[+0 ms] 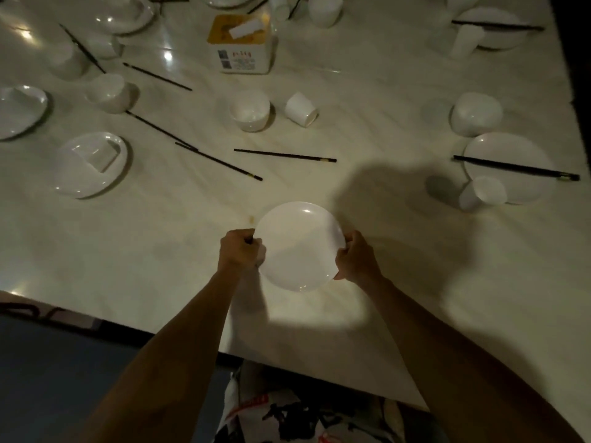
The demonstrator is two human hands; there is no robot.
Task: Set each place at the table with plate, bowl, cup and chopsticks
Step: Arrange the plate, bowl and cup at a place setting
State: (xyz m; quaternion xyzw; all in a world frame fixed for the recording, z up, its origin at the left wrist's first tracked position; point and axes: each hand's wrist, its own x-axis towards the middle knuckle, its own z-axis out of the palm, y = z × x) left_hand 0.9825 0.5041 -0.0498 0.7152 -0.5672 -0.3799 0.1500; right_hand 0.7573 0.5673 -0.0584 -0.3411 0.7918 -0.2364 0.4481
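Observation:
I hold a white plate (pixel 299 244) by its rim over the near middle of the pale table (pixel 160 244). My left hand (pixel 240 251) grips its left edge and my right hand (pixel 355 260) its right edge. Beyond it lie loose dark chopsticks (pixel 284 155), a second chopstick pair (pixel 219 161), an upright white bowl (pixel 250 111) and a paper cup (pixel 300 109) tipped on its side. At the right a place has a plate (pixel 511 183) with chopsticks (pixel 515 167) laid across it, a cup (pixel 483 193) and a bowl (pixel 476 113).
A yellow-topped tissue box (pixel 240 43) stands at the back middle. On the left are a plate with a cup lying in it (pixel 92 164), another plate (pixel 20 110), a tipped bowl (pixel 108 92) and scattered chopsticks. The table's near edge (pixel 128 327) runs diagonally below my arms.

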